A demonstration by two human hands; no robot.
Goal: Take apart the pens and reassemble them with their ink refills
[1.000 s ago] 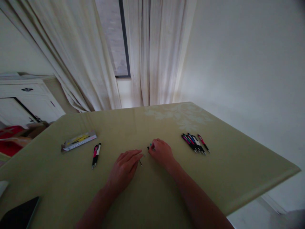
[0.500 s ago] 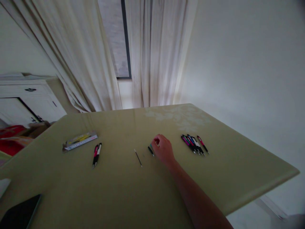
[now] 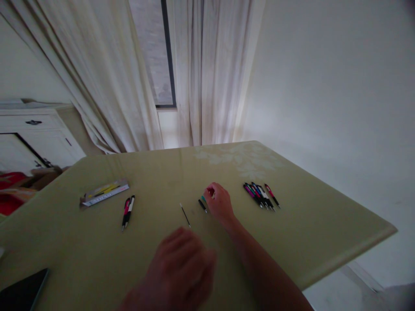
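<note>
My right hand [image 3: 219,202] rests low over the middle of the table, fingers curled in a pinch at a small teal pen barrel [image 3: 203,198], most of which the fingers hide. Just left of it lies a short black pen part [image 3: 202,206]. A thin pen refill [image 3: 185,214] with a dark tube lies farther left. In the foreground is my left hand [image 3: 181,268], smeared by motion and close to the camera; its fingers look bent, but whether they hold anything does not show.
Several pens [image 3: 259,195] lie in a row at the right, a red one [image 3: 272,196] slightly apart. Two pens [image 3: 128,213] lie at the left, near a clear-topped box [image 3: 105,193] with something yellow inside. A dark flat device [image 3: 24,289] occupies the near left corner.
My left hand has come into view from below, in front of the refill. The right hand stays at the teal barrel, and the view has shifted slightly.
</note>
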